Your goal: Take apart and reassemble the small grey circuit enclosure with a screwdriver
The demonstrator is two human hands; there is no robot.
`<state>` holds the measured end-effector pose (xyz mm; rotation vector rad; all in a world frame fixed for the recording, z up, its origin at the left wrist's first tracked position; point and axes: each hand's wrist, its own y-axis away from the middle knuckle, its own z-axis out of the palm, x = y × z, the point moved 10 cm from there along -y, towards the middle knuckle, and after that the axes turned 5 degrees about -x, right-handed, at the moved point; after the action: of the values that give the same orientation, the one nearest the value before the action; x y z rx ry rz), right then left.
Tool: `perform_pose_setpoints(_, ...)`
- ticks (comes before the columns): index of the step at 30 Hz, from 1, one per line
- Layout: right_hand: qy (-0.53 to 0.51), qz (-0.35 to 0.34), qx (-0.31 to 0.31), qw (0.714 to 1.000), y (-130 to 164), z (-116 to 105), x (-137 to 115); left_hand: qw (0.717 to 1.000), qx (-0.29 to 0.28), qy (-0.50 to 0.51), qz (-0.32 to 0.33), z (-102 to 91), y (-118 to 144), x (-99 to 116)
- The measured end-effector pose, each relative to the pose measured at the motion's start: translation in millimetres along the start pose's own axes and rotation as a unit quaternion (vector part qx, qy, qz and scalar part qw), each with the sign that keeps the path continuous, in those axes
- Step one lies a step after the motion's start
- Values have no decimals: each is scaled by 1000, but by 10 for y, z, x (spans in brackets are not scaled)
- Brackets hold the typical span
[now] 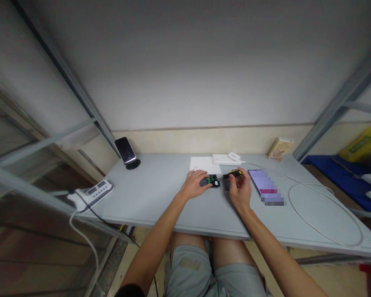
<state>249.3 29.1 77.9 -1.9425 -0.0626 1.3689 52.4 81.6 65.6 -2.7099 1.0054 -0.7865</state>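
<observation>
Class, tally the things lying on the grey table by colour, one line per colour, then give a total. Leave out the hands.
Black: 2, the phone on its stand and the small black part
White: 4, the paper, charger, power strip and cable loop
Purple: 1, the phone
Tan: 1, the box
Total: 8

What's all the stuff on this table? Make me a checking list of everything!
Surface: grey table, flat.
Job's things: small black part with green bits; screwdriver pointing at it.
Clutter: white paper, phone, phone on stand, small box.
Hands: left hand steadies the part; right hand grips the screwdriver.
Cables: white cable loop; power strip.
Surroundings: plain wall, metal frames.
</observation>
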Motion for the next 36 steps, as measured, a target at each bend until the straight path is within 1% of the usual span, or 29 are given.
perform_pose_setpoints(10, -6, 41, -7, 999, -8, 19, 55, 1000, 4, -3, -5, -1, 1, -26)
perform_pose_setpoints(18, 21, 35, -1, 999, 12, -11, 31, 1000, -15, -1, -2, 23, -8, -15)
perform_pose_setpoints(22, 28, 2, -2, 1000, -5, -19, -71, 1000, -23, 6, 3, 37, -1, -13)
perform_pose_setpoints(24, 37, -31, -20, 999, -77, 15, -182, 1000, -24, 7, 5, 39, 4, -8)
perform_pose_setpoints(28, 47, -133, -89, 986, -319, 182, -483, 1000, -26, 12, 9, 36, 4, 9)
perform_pose_setpoints(29, 46, -152, -116, 980, -377, 251, -534, 999, -29, 11, 10, 41, 1, 14)
perform_pose_setpoints(30, 40, -164, -128, 977, -434, 292, -564, 999, -34, 9, 13, 52, -3, 21)
perform_pose_setpoints(33, 27, -160, -160, 974, -545, 424, -533, 998, -58, -2, 30, 112, -10, 52)
perform_pose_setpoints(36, 7, -133, -140, 981, -566, 437, -405, 996, -71, -17, 50, 159, -3, 89)
